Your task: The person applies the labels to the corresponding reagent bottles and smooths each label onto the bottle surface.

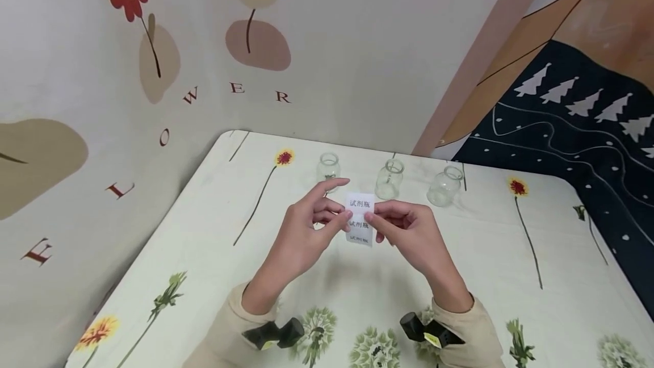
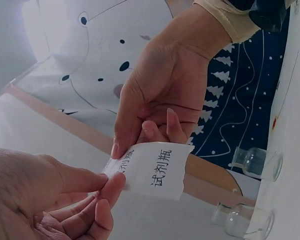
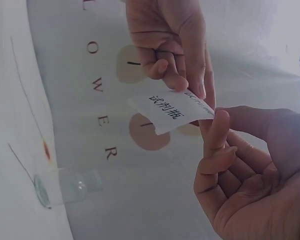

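A white paper strip of labels (image 1: 360, 204) with printed dark characters is held up between both hands above the table. The left hand (image 1: 306, 231) pinches its left edge between thumb and a finger, with the index finger extended above. On the right edge, the right hand (image 1: 416, 234) pinches the strip with thumb and index finger. In the left wrist view the strip (image 2: 165, 170) bends slightly between the left hand (image 2: 55, 200) and the right hand (image 2: 162, 85). The right wrist view shows the strip (image 3: 162, 111), the right hand (image 3: 260, 175) and the left hand (image 3: 172, 40).
Three clear glass jars stand without lids beyond the hands: the left jar (image 1: 328, 168), the middle jar (image 1: 389, 179) and the right jar (image 1: 445, 186). The table (image 1: 219, 186) has a flower-printed cover and meets patterned cloth walls at its back and sides.
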`<state>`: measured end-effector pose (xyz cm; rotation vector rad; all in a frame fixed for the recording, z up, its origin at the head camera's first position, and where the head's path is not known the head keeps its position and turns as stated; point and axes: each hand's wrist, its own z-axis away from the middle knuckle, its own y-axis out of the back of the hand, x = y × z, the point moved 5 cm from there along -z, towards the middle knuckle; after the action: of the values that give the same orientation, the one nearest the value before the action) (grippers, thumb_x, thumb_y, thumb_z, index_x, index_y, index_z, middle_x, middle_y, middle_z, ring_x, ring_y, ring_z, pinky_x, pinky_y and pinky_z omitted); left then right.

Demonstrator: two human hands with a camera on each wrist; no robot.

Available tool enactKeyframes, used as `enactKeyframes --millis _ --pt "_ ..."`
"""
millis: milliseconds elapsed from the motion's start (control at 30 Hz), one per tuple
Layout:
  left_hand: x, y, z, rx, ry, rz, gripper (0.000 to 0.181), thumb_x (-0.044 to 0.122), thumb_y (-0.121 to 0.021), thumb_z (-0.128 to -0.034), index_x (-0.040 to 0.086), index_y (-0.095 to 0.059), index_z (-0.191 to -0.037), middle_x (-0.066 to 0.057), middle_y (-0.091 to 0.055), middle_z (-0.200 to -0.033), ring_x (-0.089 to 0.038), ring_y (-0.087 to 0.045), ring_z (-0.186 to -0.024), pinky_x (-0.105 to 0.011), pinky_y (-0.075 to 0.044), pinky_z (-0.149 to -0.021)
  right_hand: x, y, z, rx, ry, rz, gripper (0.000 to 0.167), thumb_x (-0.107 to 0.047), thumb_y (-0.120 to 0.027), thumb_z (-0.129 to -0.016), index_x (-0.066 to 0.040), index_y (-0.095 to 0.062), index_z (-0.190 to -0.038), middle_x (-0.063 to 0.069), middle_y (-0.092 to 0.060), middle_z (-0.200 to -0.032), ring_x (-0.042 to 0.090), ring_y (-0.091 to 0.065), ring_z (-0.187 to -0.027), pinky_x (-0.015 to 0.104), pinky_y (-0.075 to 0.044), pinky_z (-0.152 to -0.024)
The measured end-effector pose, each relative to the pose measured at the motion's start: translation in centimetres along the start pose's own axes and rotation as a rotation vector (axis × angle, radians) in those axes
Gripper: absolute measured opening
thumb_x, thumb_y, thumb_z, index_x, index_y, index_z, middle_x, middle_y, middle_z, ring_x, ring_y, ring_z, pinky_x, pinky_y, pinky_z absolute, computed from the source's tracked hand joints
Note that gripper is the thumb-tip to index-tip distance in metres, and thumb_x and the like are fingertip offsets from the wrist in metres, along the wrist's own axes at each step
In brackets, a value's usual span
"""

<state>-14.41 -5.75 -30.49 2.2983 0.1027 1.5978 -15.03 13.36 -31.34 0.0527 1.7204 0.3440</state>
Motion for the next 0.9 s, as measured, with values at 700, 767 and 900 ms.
enactKeyframes --millis 700,767,900 --pt "1.2 -0.2 0.3 0.092 -0.304 -0.356 0.016 0.019 -0.088 -0.0838 0.012 -0.084 -0.098 0.007 -0.068 -0.072 0.000 -0.053 -0.054 -0.016 -0.044 -0.053 0.1 0.2 0.2 -0.050 0.048 -0.003 0.011 -0.005 -0.073 -0.096 0.002 -0.079 -0.101 0.003 -0.069 -0.073 0.014 -0.061 -0.061 0.024 -0.040 -0.057" --pt "1.2 -0.3 0.4 0.117 -0.350 -0.383 0.015 0.017 -0.089 -0.0824 0.012 -0.085 -0.095 0.007 -0.064 -0.072 -0.003 -0.050 -0.055 -0.015 -0.042 -0.054 0.2 0.1 0.2 -0.061 0.054 0.002 0.010 -0.005 -0.073 -0.096 0.002 -0.079 -0.100 0.003 -0.068 -0.071 0.014 -0.061 -0.061 0.025 -0.039 -0.056" --pt "1.3 -0.3 0.4 0.138 -0.418 -0.386 0.012 0.014 -0.089 -0.0823 0.011 -0.084 -0.093 0.006 -0.067 -0.078 -0.003 -0.050 -0.057 -0.014 -0.039 -0.054 0.4 0.0 0.3 -0.083 0.046 0.001 0.011 -0.005 -0.073 -0.096 0.001 -0.079 -0.102 0.002 -0.069 -0.073 0.015 -0.062 -0.062 0.025 -0.038 -0.056"
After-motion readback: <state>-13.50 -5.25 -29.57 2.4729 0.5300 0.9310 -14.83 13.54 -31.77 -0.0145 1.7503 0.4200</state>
